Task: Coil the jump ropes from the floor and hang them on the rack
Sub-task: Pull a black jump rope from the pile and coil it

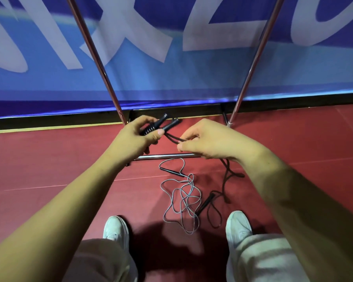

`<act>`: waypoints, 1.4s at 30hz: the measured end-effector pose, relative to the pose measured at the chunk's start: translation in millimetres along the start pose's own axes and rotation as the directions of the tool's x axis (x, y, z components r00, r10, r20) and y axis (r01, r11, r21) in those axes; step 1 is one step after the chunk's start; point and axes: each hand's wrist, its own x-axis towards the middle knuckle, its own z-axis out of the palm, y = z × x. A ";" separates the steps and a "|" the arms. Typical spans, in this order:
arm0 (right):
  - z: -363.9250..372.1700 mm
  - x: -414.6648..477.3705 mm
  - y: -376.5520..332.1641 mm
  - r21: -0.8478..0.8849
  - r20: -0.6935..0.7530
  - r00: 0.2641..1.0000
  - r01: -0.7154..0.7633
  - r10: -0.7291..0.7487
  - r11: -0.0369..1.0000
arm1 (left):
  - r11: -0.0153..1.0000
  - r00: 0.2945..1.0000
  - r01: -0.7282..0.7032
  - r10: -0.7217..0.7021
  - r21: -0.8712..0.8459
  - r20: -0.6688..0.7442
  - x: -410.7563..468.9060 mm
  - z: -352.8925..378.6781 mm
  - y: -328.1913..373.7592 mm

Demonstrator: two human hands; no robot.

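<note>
- Floor (49, 169): dark red, smooth sports surface with thin pale lines. A yellow stripe and a black skirting run along its far edge, left of centre.
- Banner (171, 78): blue, fills the upper half of the frame. It carries huge white letters, cropped and slanted, so no word can be read.
- Rack (94, 51): two chrome poles slant up from centre to the top edge, with a chrome base bar on the floor beneath the hands.
- Left grip (135, 139), centre: fingers curled round two black ribbed handles (161, 126).
- Right grip (208, 139), just right of centre: pinches the black rope (225, 176), which trails under the wrist down to the floor.
- Grey rope (183, 198): lies tangled on the floor at lower centre, with slim black handles.
- White shoes (115, 226) stand on either side of the tangle.
</note>
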 end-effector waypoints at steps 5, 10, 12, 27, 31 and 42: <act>-3.1 -1.3 -7.2 -0.144 -0.034 0.997 0.061 -0.067 0.988 | 0.904 0.985 -0.142 0.090 0.402 0.146 -4.8 4.0 -3.8; -5.8 -1.8 -3.6 -0.147 -0.077 0.989 0.113 -0.125 0.983 | 0.770 0.953 -0.295 0.194 0.566 0.232 -14.7 16.3 6.3; -5.1 -2.9 -4.9 -0.118 -0.007 0.988 0.153 -0.155 0.981 | 0.771 0.939 -0.310 0.158 0.556 0.305 -15.0 18.1 6.8; -22.9 3.6 24.2 0.393 -0.066 0.997 0.073 -0.051 0.917 | 0.935 0.854 -0.178 0.302 -0.308 0.423 -28.6 11.9 24.2; -18.9 5.5 26.6 0.427 0.013 1.000 0.002 -0.008 0.904 | 0.859 0.937 -0.063 0.227 -0.509 0.267 -25.8 12.0 27.0; -25.3 -1.1 17.1 0.153 -0.029 0.999 -0.011 0.016 0.988 | 0.830 0.996 0.045 0.007 -0.556 0.090 -10.8 4.2 24.6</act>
